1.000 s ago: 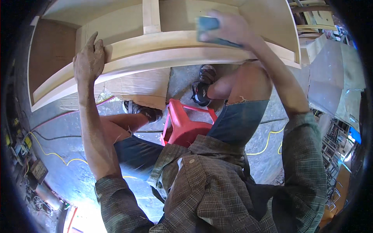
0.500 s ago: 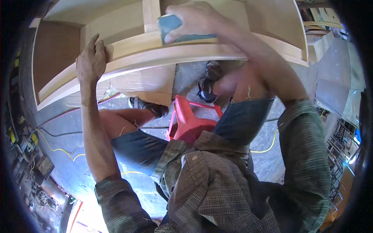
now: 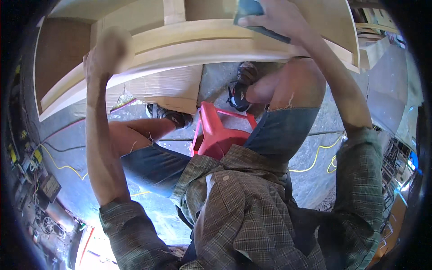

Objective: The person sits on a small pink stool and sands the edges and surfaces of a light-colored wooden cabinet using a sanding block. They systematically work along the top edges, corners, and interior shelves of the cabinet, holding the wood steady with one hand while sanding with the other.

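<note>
My right hand (image 3: 285, 19) grips a blue-green sanding block (image 3: 249, 10), thumb along its near side. The block is just above the right part of a pale wooden cabinet frame (image 3: 189, 47); whether it touches the wood I cannot tell. This frame spans the top of the view, with a curved front rail, a short upright divider (image 3: 174, 10) and brown panels. My left hand (image 3: 105, 54) is at the left part of the rail, smeared by motion, its fingers unclear.
A pink plastic stool (image 3: 220, 135) stands between my legs. Beneath the frame lies a cardboard sheet (image 3: 171, 87) on the concrete floor. A yellow cord (image 3: 310, 169) and dark cables run across the floor. Grey boards (image 3: 388, 92) lean at the right; cluttered gear (image 3: 49, 202) lines the left.
My right hand has moved right along the rail with the sanding block. My left hand, formerly resting with its fingers over the rail, has shifted and is blurred.
</note>
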Tool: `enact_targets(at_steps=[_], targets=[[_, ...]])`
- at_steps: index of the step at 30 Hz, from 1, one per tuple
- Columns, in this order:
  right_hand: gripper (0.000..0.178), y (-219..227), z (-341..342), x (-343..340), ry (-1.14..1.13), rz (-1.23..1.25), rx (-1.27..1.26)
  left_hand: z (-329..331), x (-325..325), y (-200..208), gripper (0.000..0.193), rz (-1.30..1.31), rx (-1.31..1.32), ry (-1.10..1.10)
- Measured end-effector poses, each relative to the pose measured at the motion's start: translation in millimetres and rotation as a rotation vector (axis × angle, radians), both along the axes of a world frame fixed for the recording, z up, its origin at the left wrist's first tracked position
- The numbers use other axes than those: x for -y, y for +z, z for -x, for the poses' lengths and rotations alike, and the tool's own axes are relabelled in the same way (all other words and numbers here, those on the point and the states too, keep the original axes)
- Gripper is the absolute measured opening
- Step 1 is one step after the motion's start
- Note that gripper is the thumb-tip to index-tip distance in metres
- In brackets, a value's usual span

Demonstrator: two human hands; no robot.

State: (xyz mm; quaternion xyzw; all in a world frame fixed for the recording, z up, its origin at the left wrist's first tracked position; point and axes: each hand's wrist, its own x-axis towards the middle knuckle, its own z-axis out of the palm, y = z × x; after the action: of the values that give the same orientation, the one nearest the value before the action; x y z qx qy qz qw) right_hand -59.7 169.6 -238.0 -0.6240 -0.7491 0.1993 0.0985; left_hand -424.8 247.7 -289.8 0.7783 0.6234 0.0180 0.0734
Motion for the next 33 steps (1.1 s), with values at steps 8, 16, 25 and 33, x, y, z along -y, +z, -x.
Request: enact_targets(at_steps=[8,16,25,33], targets=[[0.052,-1.0,58.3,-18.4,0.034,0.036,0.036,12.4,-4.7,-8.8,0.050,0.066,-0.027,-0.015],[0.053,-6.7,44.4,-14.7,0.056,0.075,-0.019,-4.3,-1.6,0.1,0.048,0.048,-0.013,-0.001],[0.053,-4.0,4.0,11.5,0.020,0.016,-0.018,-8.2,0.0,10.5,0.051,0.094,-0.110,0.026],[0.050,-4.6,22.6,-6.5,0.004,0.097,-0.067,10.6,0.6,-1.2,0.052,0.055,0.060,0.020]])
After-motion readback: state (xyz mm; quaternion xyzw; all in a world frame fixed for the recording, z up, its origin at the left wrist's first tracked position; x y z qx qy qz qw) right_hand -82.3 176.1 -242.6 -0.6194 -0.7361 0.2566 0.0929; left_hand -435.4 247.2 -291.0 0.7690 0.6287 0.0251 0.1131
